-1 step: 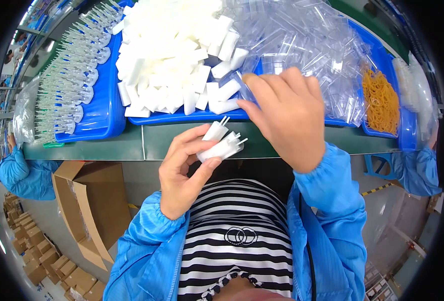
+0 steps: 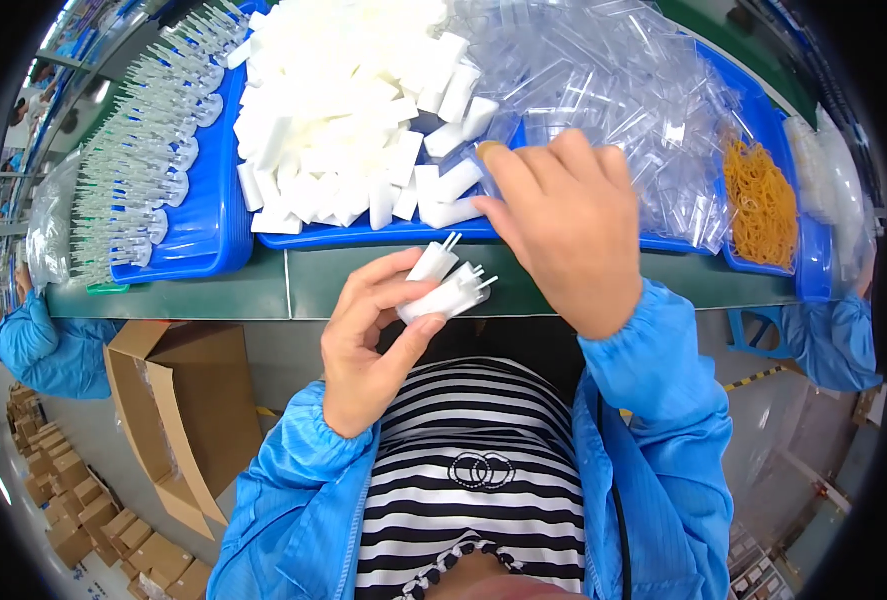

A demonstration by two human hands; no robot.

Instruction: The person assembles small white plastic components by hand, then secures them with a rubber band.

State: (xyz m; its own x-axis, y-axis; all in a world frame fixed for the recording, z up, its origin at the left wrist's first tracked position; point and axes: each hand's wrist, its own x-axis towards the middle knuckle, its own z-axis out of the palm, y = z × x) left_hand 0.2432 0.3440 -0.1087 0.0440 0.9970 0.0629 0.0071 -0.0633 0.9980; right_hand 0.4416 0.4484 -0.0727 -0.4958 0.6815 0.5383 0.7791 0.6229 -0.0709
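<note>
My left hand (image 2: 368, 335) is closed around a small bunch of white foam blocks (image 2: 448, 295), held in front of the green table edge. Thin white tips stick out of the blocks' upper right ends. Over the tray's front edge, my right hand (image 2: 573, 225) has its thumb and index finger around a clear plastic piece (image 2: 485, 178); a yellowish cover sits on the index fingertip. Its other fingers are curled. Close to the thumb lie loose white foam blocks (image 2: 453, 211). Beyond that hand spreads a heap of clear plastic pieces (image 2: 603, 90).
A large pile of white foam blocks (image 2: 333, 120) fills the blue tray's left part. Farther left, a blue tray (image 2: 208, 200) carries rows of clear syringe-like parts (image 2: 138, 165). Yellow rubber bands (image 2: 760, 205) lie at right. An open cardboard box (image 2: 198, 400) stands below the table.
My right hand has shifted slightly left and up. My left hand and the bunch in it are almost where they were.
</note>
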